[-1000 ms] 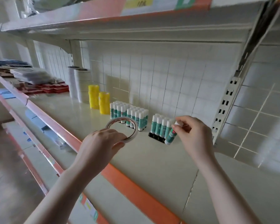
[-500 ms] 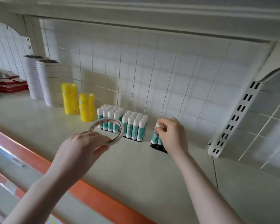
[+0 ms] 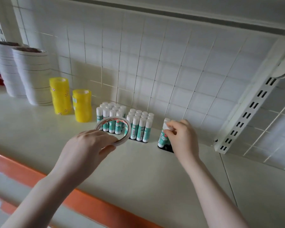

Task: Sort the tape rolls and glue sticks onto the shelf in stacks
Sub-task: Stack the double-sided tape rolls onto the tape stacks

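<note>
Since half a second ago, view has closed in on the shelf; right hand remains at the rightmost glue-stick group, left hand keeps its tape roll raised.

Right hand: fingers curled, pinching the white cap of a glue stick standing on a black tray. Hand hides most of this group; count not determinable.

Left hand: grips the thin white tape roll by its lower rim, held tilted above the shelf, in front of the left glue-stick block. Red print on the roll's inner core, not legible.

Second glue-stick block stands between the two, upright, teal labels, text too small to read.

Two yellow tape stacks stand left of the sticks; small red-marked labels, unreadable. Two tall white tape stacks stand further left, the far one cut off by the frame edge. Red items at the left edge are mostly cropped.
</note>
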A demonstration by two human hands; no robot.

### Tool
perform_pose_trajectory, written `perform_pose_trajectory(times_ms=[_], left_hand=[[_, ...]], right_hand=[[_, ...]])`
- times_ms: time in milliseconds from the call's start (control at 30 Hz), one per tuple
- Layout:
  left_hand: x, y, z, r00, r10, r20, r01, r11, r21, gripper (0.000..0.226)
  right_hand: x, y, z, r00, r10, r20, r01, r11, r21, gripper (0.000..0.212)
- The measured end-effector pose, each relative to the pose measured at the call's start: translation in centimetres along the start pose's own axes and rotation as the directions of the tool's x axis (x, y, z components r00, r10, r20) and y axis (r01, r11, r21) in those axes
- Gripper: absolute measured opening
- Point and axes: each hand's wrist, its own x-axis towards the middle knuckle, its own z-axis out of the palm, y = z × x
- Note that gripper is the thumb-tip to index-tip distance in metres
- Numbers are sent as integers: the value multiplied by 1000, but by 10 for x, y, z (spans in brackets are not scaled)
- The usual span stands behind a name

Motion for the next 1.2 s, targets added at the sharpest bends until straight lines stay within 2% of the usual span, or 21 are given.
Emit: perform_pose_trajectory(times_ms=[133, 233, 533, 633, 733, 800, 1033, 1200], left_hand=[[-1, -4, 1, 1000, -1, 17, 1, 1000, 4, 11], [0, -6, 1, 1000, -6, 25, 5, 999, 36, 10], [-1, -9, 3, 999, -26, 38, 23, 998, 62, 13], [-3, -9, 0, 998, -45, 33, 42, 996, 82, 11], [-6, -11, -4, 998, -67, 22, 64, 993, 103, 9], [-7, -13, -9, 996, -83, 14, 80, 986, 144, 9], [-9, -33, -45, 992, -115, -42, 122, 965, 232, 9], [-17, -70, -79, 991, -117, -69, 130, 962, 241, 15]], right_hand=[[1, 0, 4, 999, -26, -22, 25, 998, -52, 14], [1, 0, 12, 994, -102, -26, 99, 989, -110, 15], [-3, 4, 15, 982, -185, -36, 180, 977, -111, 12], [-4, 2, 7, 963, -240, -124, 218, 961, -168, 17], [-3, -7, -3, 944, -274, -185, 243, 955, -172, 11], [-7, -16, -3, 945, -294, -146, 272, 950, -157, 10], [-25, -55, 18, 916, -379, 135, 395, 909, -133, 25], [-31, -101, 45, 908, -376, 184, 401, 908, -123, 18]])
